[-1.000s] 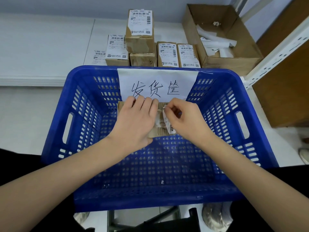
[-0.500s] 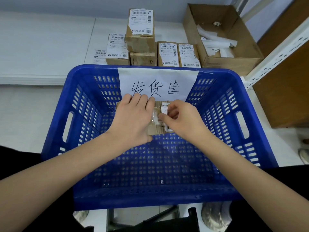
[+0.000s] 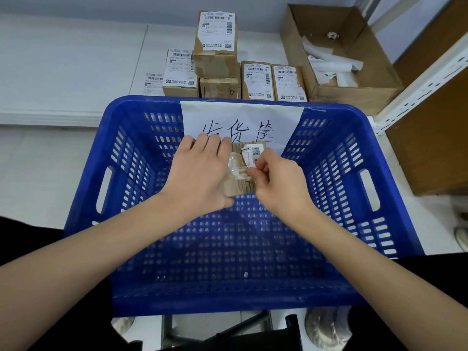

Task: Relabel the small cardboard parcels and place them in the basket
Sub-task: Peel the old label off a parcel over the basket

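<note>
A white paper sign [image 3: 240, 122] hangs over the far wall of the blue basket [image 3: 336, 173], with three large black handwritten Chinese characters that appear to read 发货筐; the lower part of the writing is hidden behind the hands. The basket is hard plastic, rectangular, its walls and floor pierced with rows of slots and round holes and a long handle cut-out in each side wall. Above its floor the left hand [image 3: 200, 173] holds a small cardboard parcel [image 3: 238, 187], fingers wrapped over its top edge and thumb beneath; the parcel is brown, ridged like corrugated board, with a crinkled patch of clear tape on its face. The right hand [image 3: 276, 181] pinches a white label [image 3: 250, 155] between thumb and curled fingers, the label partly lifted and curling off the parcel, showing a small square QR code and fine print too small to read. Behind the basket, on a white surface, stands a cluster of brown parcels [image 3: 215, 59], each with a white shipping label carrying barcodes, a QR code and a small logo; their text is not legible. To the right sits an open cardboard box [image 3: 354, 92] holding crumpled white paper strips.
</note>
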Motion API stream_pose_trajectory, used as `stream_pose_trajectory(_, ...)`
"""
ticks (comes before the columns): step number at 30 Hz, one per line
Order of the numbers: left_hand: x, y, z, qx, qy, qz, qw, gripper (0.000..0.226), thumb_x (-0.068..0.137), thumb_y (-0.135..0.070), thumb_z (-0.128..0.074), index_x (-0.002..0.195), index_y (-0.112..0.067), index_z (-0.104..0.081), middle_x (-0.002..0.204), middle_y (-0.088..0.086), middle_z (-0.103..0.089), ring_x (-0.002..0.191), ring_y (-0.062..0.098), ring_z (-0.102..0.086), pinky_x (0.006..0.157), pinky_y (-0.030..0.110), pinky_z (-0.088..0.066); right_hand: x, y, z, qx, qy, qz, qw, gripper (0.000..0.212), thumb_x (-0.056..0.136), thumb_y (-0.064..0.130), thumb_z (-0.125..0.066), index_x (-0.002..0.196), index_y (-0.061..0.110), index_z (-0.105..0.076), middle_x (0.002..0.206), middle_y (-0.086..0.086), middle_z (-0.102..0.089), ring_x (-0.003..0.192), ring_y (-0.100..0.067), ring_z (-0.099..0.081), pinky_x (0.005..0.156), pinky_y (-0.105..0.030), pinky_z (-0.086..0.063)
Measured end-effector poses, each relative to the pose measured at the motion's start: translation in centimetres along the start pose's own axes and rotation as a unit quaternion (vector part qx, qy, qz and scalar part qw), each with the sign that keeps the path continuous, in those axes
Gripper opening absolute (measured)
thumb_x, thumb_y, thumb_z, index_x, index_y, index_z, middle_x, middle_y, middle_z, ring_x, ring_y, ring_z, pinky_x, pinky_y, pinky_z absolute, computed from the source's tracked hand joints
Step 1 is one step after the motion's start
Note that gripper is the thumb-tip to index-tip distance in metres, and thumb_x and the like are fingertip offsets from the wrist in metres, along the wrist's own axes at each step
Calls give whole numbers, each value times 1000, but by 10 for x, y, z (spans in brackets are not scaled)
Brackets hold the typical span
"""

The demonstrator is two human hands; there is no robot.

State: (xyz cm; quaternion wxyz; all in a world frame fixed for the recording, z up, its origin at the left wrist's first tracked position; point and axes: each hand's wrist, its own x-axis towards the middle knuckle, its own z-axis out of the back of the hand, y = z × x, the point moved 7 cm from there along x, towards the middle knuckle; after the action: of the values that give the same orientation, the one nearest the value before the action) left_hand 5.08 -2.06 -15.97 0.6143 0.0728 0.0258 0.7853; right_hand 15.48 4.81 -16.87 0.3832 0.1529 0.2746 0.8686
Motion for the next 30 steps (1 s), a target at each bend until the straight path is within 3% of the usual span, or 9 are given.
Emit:
stream_pose_trajectory(4, 0, 1, -1, 1, -3, 0, 1000, 92, 33, -53, -80, 105, 1, -60, 85, 10, -59, 76, 28, -56, 69, 36, -41, 0, 0, -1, 10, 2, 3, 1000, 16, 92, 17, -58, 81, 12, -47, 59, 8, -46, 62, -27, -51, 65, -44, -47)
stream_pose_trajectory(10, 1, 0, 1, 18, -6, -5, 1000, 92, 34, -56, -79, 104, 0, -61, 85, 9, -59, 76, 28, -56, 70, 34, -42, 4, 8, 2, -21, 21, 42, 999, 25, 95, 39, -51, 98, 13, -49, 60, 10, -50, 58, -18, -52, 57, -32, -40)
stream_pose_trajectory(14, 0, -2, 0, 7, -2, -10, 1000, 94, 34, -55, -79, 107, 1, -61, 86, 9, -60, 77, 28, -57, 71, 34, -43, 3, 14, 1, -52, 6, 88, 995, 17, 99, 28, -47, 92, 13, -42, 65, 3, -49, 58, -22, -46, 55, -33, -35)
stream_pose_trajectory(19, 0, -2, 0, -4, -12, -20, 1000, 106, 42, -64, -70, 122, 3, -54, 100, 12, -61, 89, 31, -58, 81, 40, -44, 3, 17, 2, 27, 13, 91, 995, 14, 97, 18, -51, 91, 5, -48, 61, 5, -46, 56, -21, -45, 56, -37, -39)
stream_pose_trajectory(25, 6, 0, 3, -14, -11, -35, 999, 98, 53, -67, -43, 120, 3, -56, 98, 10, -61, 85, 29, -57, 76, 38, -36, 6, 15, 5, 119, 17, 76, 990, 15, 95, 14, -55, 83, 12, -46, 52, 10, -45, 49, -8, -42, 50, -18, -30)
stream_pose_trajectory(30, 8, 0, 4, -30, -26, -43, 998, 99, 52, -67, -40, 121, 2, -56, 100, 11, -61, 87, 29, -58, 76, 39, -34, 8, 13, 9, 159, 12, 72, 985, 16, 94, 12, -57, 81, 13, -47, 50, 10, -45, 49, -7, -41, 52, -19, -32)
